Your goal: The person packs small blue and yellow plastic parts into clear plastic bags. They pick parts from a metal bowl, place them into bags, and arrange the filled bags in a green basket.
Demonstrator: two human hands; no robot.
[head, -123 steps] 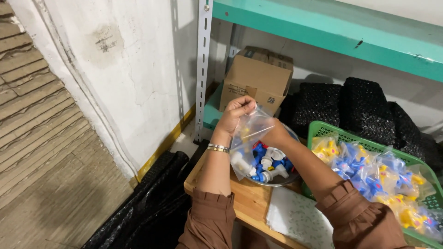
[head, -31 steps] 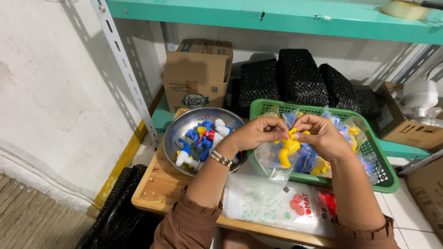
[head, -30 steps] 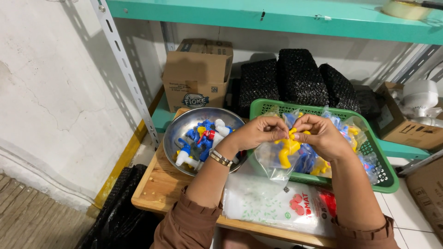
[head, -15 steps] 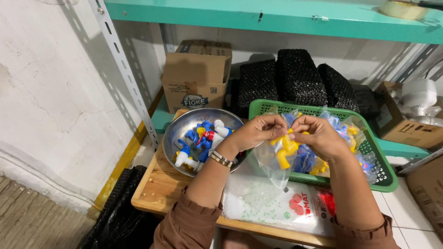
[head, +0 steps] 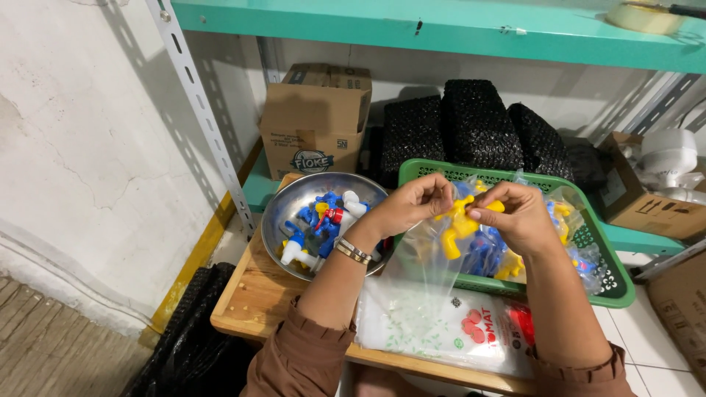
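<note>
My left hand [head: 415, 204] pinches the rim of a clear plastic bag [head: 426, 257] that hangs over a stack of flat printed bags [head: 441, 331]. My right hand [head: 518, 217] grips the bag's other side, its fingers on a yellow plastic tap [head: 460, 220] at the bag's mouth. Both hands hover in front of a green plastic basket [head: 614, 283] filled with bagged blue and yellow taps. To the left stands a metal bowl [head: 283, 209] with loose blue, white and yellow taps.
All of it rests on a low wooden board [head: 254, 301]. Behind are a cardboard box [head: 316, 129] and black mesh bundles [head: 478, 121] under a teal shelf [head: 441, 26]. A black bag [head: 187, 342] lies at the left, more boxes [head: 647, 198] at the right.
Four seconds ago my hands held a bag over the bowl at the left. Since then they moved to the basket; in the last second the yellow tap has shifted slightly at the bag's mouth.
</note>
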